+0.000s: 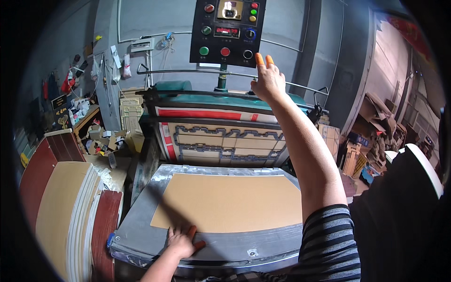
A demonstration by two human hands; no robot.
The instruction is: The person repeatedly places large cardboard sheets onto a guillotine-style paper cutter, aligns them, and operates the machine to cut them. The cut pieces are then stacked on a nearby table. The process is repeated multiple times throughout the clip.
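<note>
A flat brown cardboard sheet (230, 202) lies on the grey metal bed (221, 242) of a die-cutting press. My left hand (181, 243) rests at the sheet's near left edge, fingers spread, orange covers on some of them. It grips nothing. My right hand (270, 82) is raised toward the lower right corner of a black control panel (225, 42), its fingers stretched out, two tipped with orange covers. The fingertips are close to a black push button (247, 55); whether they touch the panel I cannot tell. Behind the bed stands the cutting die (230, 143), with dark outlined shapes on a tan board.
Cardboard sheets (58, 202) stand stacked at the left beside reddish-brown boards (105, 230). A metal bar (188, 71) runs across above the press. Scraps (105, 141) clutter a bench at the far left. Cardboard pieces (380, 122) are heaped at the right.
</note>
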